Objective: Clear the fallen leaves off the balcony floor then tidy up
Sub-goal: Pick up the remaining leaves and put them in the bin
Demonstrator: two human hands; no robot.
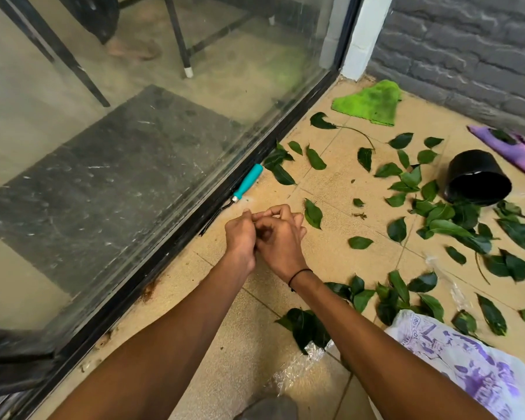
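Balcony floor (331, 259), beige tile, bounded on the left by a glass door (140, 140) whose smeared pane blurs a dark mat, chair legs and a bare foot behind it. A grey brick wall (473, 47) closes the far right. A white plastic bag (473, 368) printed in purple lies near right, cut off by the frame; its lettering is too crumpled to read. A black pot (478, 180) lies tipped on its side at far right, mouth facing the viewer, interior too dark to make out. A green cloth (373, 101) sits in the far corner; a purple cloth (515, 150) is cut off at the right edge. Green leaves (443, 219) are scattered across the floor from the door track to the right edge, densest below the pot. A teal-handled tool (249, 181) lies along the door track, its working end hidden in the dark track. Left hand (240, 234) and right hand (281, 237) meet at centre above the floor, fingers curled and touching each other; whether they grip anything cannot be told.
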